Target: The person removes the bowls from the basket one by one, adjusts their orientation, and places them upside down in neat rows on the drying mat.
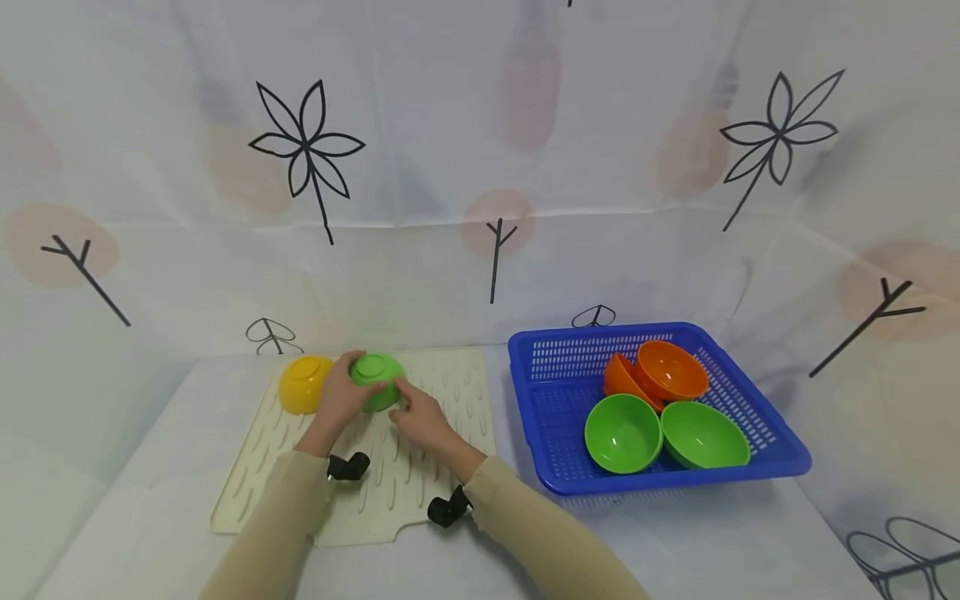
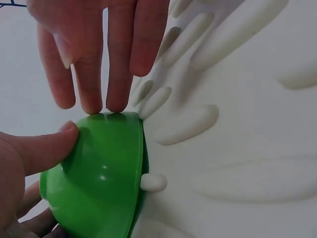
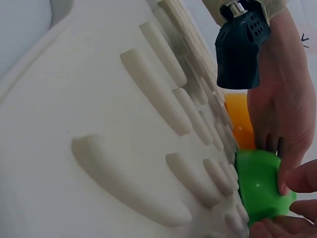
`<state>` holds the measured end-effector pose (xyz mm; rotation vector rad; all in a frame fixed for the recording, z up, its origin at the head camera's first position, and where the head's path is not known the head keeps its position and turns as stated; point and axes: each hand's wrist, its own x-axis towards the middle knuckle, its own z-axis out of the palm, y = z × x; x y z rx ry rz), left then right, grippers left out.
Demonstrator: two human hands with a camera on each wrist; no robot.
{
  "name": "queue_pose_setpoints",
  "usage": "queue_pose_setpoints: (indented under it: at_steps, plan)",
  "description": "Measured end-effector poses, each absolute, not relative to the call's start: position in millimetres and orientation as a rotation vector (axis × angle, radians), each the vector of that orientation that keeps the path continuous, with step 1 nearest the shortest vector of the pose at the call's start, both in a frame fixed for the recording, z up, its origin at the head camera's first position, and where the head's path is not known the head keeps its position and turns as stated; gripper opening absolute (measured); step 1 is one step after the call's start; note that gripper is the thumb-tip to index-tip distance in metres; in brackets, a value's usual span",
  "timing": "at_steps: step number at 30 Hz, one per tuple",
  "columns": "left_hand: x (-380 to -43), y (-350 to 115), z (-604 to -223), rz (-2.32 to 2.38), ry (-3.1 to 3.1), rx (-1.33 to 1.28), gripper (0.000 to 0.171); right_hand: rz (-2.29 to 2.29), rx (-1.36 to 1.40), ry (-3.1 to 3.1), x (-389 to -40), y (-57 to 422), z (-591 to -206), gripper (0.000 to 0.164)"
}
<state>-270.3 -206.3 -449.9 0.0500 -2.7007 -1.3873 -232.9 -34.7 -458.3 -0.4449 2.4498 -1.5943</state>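
A green bowl [image 1: 378,382] is upside down on a cream draining board [image 1: 450,417] with raised ridges. My left hand [image 1: 341,396] grips it from the left, thumb [image 2: 54,144] on the outer wall and the other fingers round the far side. From the right, my right hand [image 1: 429,421] reaches to the bowl with fairly straight fingers [image 2: 119,64]; their tips rest at its rim in the left wrist view. The rim lies against a ridge of the board. Just left of my left hand, a yellow bowl [image 1: 302,385] also sits upside down on the board.
To the right, a blue plastic basket [image 1: 551,433] holds two orange bowls [image 1: 671,371] and two green bowls [image 1: 622,433]. White cloth [image 1: 420,575] covers the table, and a patterned sheet [image 1: 420,275] hangs behind it. A wrist camera [image 1: 450,507] sits beside each sleeve.
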Motion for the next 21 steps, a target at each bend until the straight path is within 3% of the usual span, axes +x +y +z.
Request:
queue_pose_setpoints:
  at_steps: [10, 21]
  plan:
    - [-269.0, -210.1, -450.3, -1.354, -2.774, 0.089, 0.078, -1.682, -0.364, 2.466, -226.4, -21.5, -449.7, 0.05]
    - [-273.0, -210.7, -448.9, -1.37, -2.776, 0.13, 0.078, -1.998, -0.487, 2.448, -193.1, 7.7, -392.5, 0.042]
